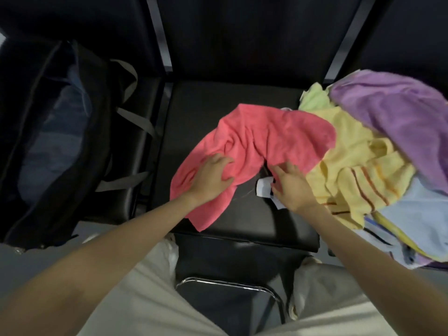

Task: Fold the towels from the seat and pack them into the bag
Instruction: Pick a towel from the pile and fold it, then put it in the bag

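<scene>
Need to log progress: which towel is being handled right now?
The pink towel, spread on the black seat; both hands touch it. The others sit heaped at the right.

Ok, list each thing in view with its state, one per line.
pink towel: unfolded, crumpled on the seat
left hand: fingers gripping the pink towel
right hand: at the pink towel's edge, by its white tag; grip unclear
bag: open, blue fabric inside
towel pile: unfolded, heaped on the right
seat: partly covered
</scene>
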The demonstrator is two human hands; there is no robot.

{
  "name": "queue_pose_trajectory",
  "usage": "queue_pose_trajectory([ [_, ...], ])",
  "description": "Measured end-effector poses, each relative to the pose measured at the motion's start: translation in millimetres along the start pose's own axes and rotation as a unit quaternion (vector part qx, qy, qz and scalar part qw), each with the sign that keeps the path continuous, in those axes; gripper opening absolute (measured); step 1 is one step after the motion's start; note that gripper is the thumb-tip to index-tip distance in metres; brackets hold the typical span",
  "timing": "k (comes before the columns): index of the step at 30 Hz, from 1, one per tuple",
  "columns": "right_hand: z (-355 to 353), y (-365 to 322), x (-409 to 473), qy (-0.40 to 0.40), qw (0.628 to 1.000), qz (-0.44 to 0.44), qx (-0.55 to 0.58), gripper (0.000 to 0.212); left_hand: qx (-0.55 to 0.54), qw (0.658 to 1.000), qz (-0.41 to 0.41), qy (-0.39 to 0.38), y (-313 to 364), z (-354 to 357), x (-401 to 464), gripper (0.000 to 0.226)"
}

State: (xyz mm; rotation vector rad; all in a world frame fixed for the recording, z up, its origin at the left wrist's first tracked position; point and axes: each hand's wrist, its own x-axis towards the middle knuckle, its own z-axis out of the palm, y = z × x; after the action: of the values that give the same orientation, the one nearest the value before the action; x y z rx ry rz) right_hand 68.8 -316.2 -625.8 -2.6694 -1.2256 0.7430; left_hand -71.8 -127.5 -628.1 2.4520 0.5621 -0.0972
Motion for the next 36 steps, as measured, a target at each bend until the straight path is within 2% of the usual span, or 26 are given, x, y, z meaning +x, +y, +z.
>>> queue_pose_trajectory([
  [5, 37.5, 18.6, 6.8, 0.099, 0.994, -0.03, -0.021, 0.051, 0.094, 0.992, 0.077, 0.032, -4.9, 45.4, 8.8, 0.047],
  [10, 49.9, 20.8, 6.6, 0.164, 0.986, -0.021, -0.024, 0.054, 0.137, 0.98, 0.099, 0.101, -12.0, 66.0, 2.7, 0.015],
  [12, 49.0, 17.5, 5.3, 0.154, 0.987, -0.006, -0.039, 0.056, 0.088, 0.982, 0.083, 0.145, -8.7, 64.3, -2.7, 0.003],
  [14, 46.4, 13.4, 1.8, 0.145, 0.989, 0.01, -0.039, 0.056, -0.016, 0.981, 0.037, 0.187, -0.3, 54.2, -9.1, 0.009],
  [16, 40.1, 3.1, -8.1, 0.165, 0.986, 0.023, 0.012, 0.059, -0.108, 0.966, 0.021, 0.234, 12.6, 34.3, -19.0, 0.009],
  [18, 34.0, -11.3, -19.6, 0.209, 0.975, -0.009, 0.079, 0.066, -0.157, 0.952, 0.046, 0.258, 30.6, 10.1, -32.6, 0.009],
  [21, 19.3, -37.8, -33.9, 0.253, 0.955, -0.079, 0.136, 0.072, -0.164, 0.942, 0.106, 0.275, 54.9, -26.5, -54.4, 0.01],
  [25, -5.4, -68.4, -39.6, 0.281, 0.942, -0.096, 0.158, 0.059, -0.171, 0.925, 0.163, 0.297, 73.9, -67.5, -82.6, 0.009],
  [26, -9.8, -76.0, -41.2, 0.281, 0.939, -0.103, 0.166, 0.048, -0.17, 0.922, 0.17, 0.303, 76.7, -75.8, -89.8, 0.01],
  [28, -17.8, -90.6, -47.7, 0.294, 0.935, -0.107, 0.169, 0.008, -0.162, 0.917, 0.177, 0.32, 78.6, -89.2, -101.9, 0.01],
  [30, -20.7, -99.2, -53.6, 0.314, 0.928, -0.113, 0.167, 0.025, -0.147, 0.913, 0.173, 0.339, 76.7, -101.0, -111.3, 0.011],
  [34, -22.0, -100.9, -75.5, 0.306, 0.92, -0.094, 0.227, 0.01, -0.124, 0.906, 0.153, 0.375, 69.7, -126.9, -123.9, 0.012],
  [36, -17.7, -95.3, -85.0, 0.282, 0.918, -0.088, 0.266, 0.014, -0.119, 0.902, 0.156, 0.385, 69.4, -137.4, -130.3, 0.012],
])
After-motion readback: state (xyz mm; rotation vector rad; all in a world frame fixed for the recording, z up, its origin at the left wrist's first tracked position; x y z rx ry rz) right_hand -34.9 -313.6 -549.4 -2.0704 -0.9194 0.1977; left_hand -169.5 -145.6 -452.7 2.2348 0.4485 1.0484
